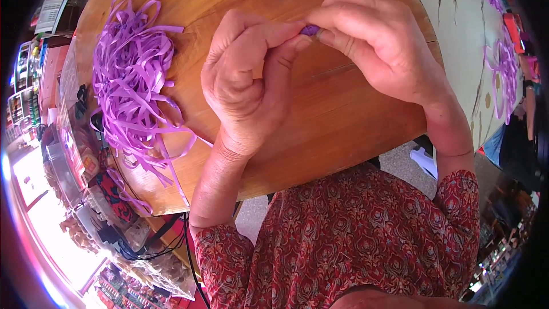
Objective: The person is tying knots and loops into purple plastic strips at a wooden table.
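Both my hands meet over the far middle of the wooden table, pinching one small dark purple piece (310, 30) between the fingertips. It looks like a tight knot or roll, but most of it is hidden by my fingers. My left hand (246, 71) grips its left side between thumb and forefinger. From the right, the thumb and fingers of my right hand (377, 43) close on its other end. To the left of my left hand lies a loose heap of light purple ribbon (134, 74), with strands trailing toward my left forearm and the table's near edge.
The brown wooden table (320, 120) has a rounded near edge close to my body. At the right stands a white, cracked-looking surface (452, 17) with more purple ribbon (503, 74) hanging there. A black cable (187, 252) runs down beside my left arm, near plastic bags and shelves.
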A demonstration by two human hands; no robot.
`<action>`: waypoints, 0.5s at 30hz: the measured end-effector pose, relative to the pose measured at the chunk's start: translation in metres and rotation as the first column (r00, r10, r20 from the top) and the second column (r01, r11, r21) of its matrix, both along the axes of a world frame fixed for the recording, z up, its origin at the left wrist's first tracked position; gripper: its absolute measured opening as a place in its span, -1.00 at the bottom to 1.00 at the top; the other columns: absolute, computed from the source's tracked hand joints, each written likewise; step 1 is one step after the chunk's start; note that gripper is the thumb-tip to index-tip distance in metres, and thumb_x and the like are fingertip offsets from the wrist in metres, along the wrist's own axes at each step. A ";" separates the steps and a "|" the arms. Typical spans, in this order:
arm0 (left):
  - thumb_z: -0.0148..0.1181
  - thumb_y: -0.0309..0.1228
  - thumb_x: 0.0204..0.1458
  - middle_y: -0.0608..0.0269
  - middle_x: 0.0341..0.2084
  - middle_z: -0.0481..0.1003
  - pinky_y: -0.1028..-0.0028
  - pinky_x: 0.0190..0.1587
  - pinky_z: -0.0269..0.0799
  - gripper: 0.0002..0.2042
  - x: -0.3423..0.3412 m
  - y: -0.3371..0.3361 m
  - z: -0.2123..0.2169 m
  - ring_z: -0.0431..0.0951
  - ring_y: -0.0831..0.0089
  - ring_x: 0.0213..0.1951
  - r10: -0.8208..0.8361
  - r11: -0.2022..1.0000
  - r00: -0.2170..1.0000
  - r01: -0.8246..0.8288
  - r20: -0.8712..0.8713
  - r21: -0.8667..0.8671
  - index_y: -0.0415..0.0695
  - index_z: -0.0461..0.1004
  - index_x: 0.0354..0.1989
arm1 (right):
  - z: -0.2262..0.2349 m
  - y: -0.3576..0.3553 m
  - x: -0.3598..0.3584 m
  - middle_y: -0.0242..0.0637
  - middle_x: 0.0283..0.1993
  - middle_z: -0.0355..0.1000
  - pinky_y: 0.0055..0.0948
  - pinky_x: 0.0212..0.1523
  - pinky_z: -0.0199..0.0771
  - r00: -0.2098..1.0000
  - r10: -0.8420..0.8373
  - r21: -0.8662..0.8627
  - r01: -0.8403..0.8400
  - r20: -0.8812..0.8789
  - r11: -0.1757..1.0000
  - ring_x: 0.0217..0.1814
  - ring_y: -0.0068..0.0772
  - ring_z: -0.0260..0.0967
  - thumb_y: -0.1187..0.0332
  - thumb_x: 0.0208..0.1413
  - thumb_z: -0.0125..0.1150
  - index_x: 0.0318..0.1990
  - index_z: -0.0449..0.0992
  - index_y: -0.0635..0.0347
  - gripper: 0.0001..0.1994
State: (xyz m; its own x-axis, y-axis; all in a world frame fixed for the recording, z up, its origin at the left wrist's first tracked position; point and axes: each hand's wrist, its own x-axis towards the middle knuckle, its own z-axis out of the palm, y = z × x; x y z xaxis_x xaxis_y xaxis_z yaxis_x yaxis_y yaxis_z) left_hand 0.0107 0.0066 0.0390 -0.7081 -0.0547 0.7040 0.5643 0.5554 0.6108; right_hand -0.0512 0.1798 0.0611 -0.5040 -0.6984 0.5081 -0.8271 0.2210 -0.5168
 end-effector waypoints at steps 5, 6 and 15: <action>0.32 -0.62 -0.18 0.38 -0.61 0.35 0.66 -0.56 0.15 -0.87 0.001 -0.002 -0.004 0.26 0.64 -0.59 0.031 0.994 0.984 -0.049 0.174 0.098 -0.17 0.53 -0.45 | -0.009 -0.006 -0.001 -0.27 -0.34 0.43 -0.58 -0.29 0.40 0.975 -0.043 -0.157 0.078 0.216 0.985 -0.32 -0.48 0.42 0.61 -0.06 0.21 -0.21 0.48 0.31 -0.80; 0.32 -0.62 -0.18 0.38 -0.61 0.35 0.66 -0.56 0.15 -0.87 0.002 -0.002 -0.003 0.26 0.64 -0.59 0.034 0.994 0.984 -0.051 0.172 0.097 -0.17 0.53 -0.45 | -0.007 -0.007 0.000 -0.28 -0.33 0.44 -0.61 -0.29 0.40 0.971 -0.028 -0.192 0.075 0.236 0.979 -0.31 -0.50 0.42 0.60 -0.06 0.22 -0.21 0.49 0.31 -0.79; 0.28 -0.62 -0.12 0.41 -0.57 0.37 0.68 -0.49 0.16 -0.91 0.003 0.001 -0.007 0.26 0.68 -0.52 -0.105 0.911 0.964 -0.006 0.245 0.412 -0.19 0.53 -0.43 | -0.001 -0.008 0.000 -0.27 -0.34 0.46 -0.64 -0.35 0.40 0.990 0.021 -0.234 0.012 0.139 0.972 -0.35 -0.53 0.42 0.59 -0.12 0.29 -0.19 0.50 0.31 -0.74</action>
State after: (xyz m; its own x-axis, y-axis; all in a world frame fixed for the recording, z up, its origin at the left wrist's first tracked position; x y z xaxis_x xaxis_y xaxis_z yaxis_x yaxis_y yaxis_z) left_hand 0.0134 0.0075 0.0320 -0.8699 -0.2561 0.4214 0.3778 0.2031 0.9033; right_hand -0.0514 0.1719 0.0601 -0.5787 -0.5710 0.5822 -0.7438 0.0769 -0.6639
